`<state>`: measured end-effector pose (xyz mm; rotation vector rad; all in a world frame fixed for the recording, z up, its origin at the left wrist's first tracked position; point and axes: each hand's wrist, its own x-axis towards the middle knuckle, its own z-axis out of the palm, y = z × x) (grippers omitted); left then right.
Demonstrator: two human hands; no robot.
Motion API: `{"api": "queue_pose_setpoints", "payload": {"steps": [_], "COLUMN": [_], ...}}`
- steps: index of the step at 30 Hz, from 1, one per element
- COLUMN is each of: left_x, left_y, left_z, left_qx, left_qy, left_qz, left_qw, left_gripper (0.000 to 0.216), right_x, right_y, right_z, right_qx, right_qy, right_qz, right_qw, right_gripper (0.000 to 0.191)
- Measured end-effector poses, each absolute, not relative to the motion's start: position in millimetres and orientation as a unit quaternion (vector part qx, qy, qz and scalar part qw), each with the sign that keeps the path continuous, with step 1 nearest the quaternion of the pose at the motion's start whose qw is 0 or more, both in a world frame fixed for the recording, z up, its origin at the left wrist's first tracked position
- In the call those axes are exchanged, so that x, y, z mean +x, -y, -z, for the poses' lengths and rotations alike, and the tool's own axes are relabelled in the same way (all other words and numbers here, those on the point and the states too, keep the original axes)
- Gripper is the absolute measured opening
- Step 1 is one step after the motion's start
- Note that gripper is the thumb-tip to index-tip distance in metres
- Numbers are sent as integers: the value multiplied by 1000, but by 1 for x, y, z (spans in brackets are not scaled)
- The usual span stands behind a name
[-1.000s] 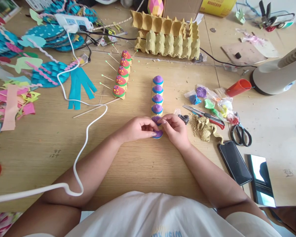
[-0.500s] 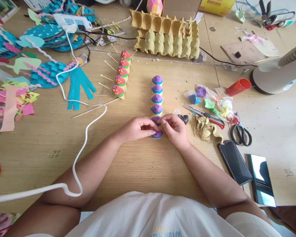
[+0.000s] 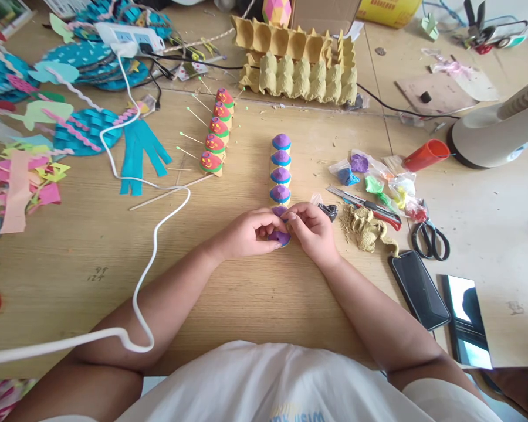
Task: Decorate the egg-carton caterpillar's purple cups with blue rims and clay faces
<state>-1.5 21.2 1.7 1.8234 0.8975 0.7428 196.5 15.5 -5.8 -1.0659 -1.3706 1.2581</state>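
Observation:
An egg-carton strip [image 3: 280, 176] stands on the table in front of me, its row of cups capped in purple clay with blue rims. My left hand [image 3: 255, 233] grips the strip's near end, the thumb along the side of the last cup and the fingers curled over it. From the other side, my right hand [image 3: 314, 231] pinches thumb and finger together just above the two nearest cups. Its fingertips meet those of my left hand. Whatever lies in that pinch is too small and covered to make out. A small dark spot shows on the nearest purple cup.
Left of the strip stands a red-faced caterpillar [image 3: 217, 132] with pin-like sticks. Clay bags [image 3: 374, 184], a utility knife [image 3: 369, 208], scissors [image 3: 430, 239] and a phone [image 3: 419, 290] lie right. Egg cartons [image 3: 308, 79] sit behind. A white cable [image 3: 152, 252] crosses my left arm.
My left thumb has shifted slightly down and right along the nearest cup, and the gap in that hand has widened. My right hand has hardly moved. The white cable has shifted slightly.

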Motion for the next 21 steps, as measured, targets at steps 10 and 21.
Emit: {"api": "queue_pose_setpoints", "payload": {"steps": [10,21], "left_x": [0,0], "left_y": [-21,-21], "left_z": [2,-1], "left_qx": [737,739], "left_qy": [-365,-355], "left_qz": [-308,-323], "left_qw": [479,473], "left_gripper": [11,12], "right_x": [196,196], "right_y": [-16,-16], "right_z": [5,6], "right_qx": [-436,-422], "right_qy": [564,552], "right_qz": [-511,-527], "right_qw": [480,489], "right_gripper": [37,34]}}
